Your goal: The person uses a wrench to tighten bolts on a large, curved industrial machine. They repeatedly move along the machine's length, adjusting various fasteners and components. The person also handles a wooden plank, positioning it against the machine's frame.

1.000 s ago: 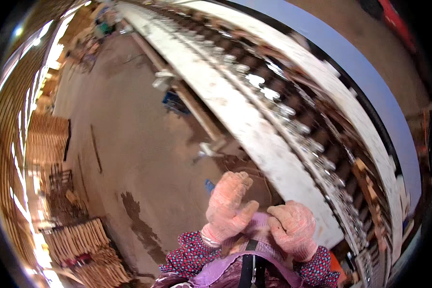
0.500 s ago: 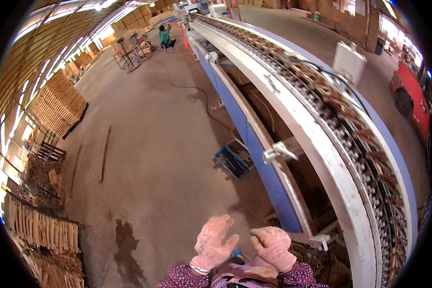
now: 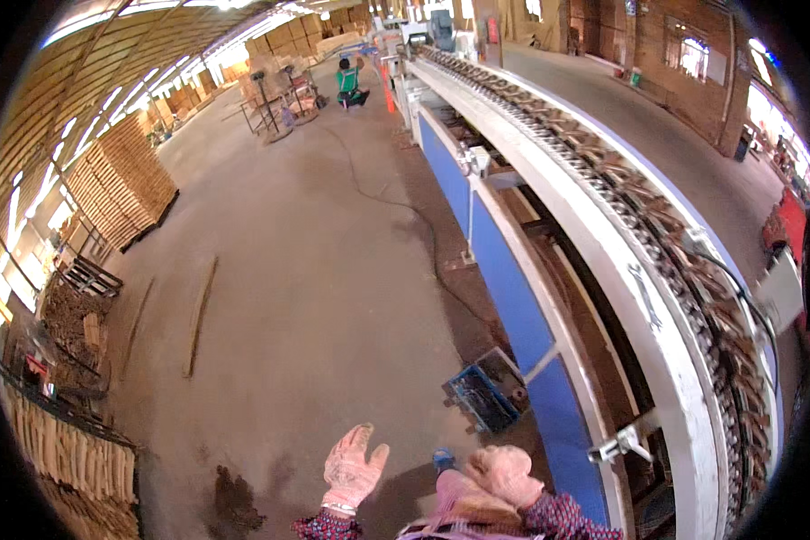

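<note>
movement since the earlier frame: the left hand (image 3: 355, 468) is farther out from the right hand (image 3: 506, 474), and the view has shifted so that the blue crate (image 3: 484, 398) shows closer to the right hand.
left glove: pink knit, raised over the concrete floor (image 3: 315, 270); fingers extended side by side, thumb apart, with nothing between them.
right glove: pink knit, near the lap, fingers bent inward and close together; whether they close fully, or hide something small, i cannot tell; no held piece shows.
crate: on the floor just beyond the right hand, beside the left edge of the conveyor (image 3: 684, 423), whose side carries blue panels (image 3: 513, 288).
conveyor bed: wood strips (image 3: 704, 283) already lie along the chain, between the white left rail and the blue right edge, running toward the far end; neither hand touches them.
white rail: what looks like a spanner (image 3: 643, 297) lies on top, left of the chain; a metal clamp (image 3: 621, 445) sits lower, at the near end.
progress: judging by the free left hand, no piece seems to be in handling; the strips are in place on the chain, and how much remains undone cannot be told.
far end: a co-worker in green (image 3: 349, 83) is low to the floor, left of the conveyor.
</note>
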{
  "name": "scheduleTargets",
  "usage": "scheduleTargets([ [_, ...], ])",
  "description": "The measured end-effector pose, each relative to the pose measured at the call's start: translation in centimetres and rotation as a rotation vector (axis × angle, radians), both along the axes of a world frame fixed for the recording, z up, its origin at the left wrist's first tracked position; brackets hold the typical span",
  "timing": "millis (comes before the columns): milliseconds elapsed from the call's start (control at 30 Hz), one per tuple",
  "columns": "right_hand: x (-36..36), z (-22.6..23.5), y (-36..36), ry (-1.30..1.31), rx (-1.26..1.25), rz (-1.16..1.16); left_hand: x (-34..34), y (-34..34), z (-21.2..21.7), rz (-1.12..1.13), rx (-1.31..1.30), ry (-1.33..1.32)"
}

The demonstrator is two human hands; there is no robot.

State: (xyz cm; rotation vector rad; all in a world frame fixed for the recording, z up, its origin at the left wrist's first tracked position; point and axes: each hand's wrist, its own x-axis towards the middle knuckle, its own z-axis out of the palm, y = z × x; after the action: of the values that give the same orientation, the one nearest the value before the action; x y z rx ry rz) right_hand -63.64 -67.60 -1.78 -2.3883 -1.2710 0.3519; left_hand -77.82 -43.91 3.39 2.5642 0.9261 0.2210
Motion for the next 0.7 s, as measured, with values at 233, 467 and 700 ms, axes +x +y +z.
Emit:
scheduleTargets([
  [233,18.7,3.2,25.2,-0.083,0.080,0.053,0.1,18.7,-11.8,-0.131,0.212,0.263],
  [467,40.4,3.1,45.6,-0.121,0.013,-0.100,19.8,37.4,-12.3,0.377,-0.361,0.453],
  [700,54.6,3.0,60.0,0.112,-0.073,-0.253,50.9,67.7,-11.6,-0.129,0.223,-0.089],
])
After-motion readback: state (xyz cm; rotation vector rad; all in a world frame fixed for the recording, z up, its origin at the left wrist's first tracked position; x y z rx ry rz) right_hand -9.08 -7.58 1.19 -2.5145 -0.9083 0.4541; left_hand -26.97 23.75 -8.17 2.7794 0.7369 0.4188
